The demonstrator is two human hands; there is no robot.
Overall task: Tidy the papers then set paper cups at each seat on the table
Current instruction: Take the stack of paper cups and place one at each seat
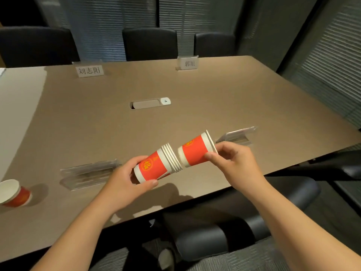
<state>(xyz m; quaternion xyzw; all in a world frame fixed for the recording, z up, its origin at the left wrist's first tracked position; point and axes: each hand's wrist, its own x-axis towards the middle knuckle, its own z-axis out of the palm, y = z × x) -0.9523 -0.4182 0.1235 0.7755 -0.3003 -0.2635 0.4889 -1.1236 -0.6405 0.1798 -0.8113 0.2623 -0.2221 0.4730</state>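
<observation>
Left hand [125, 178] grips cup stack [156, 165], base hidden | right hand [234, 161] pinches single cup [195, 151] | far-left cup [13, 192] cropped

Both bare arms reach forward from the bottom of the view, with the hands close together and just apart. The left hand [125, 177] curls its fingers and thumb around what it holds, thumb underneath. The right hand [234, 159] pinches with its thumb and fingertips, palm turned toward the left hand, wrist bent a little.
</observation>
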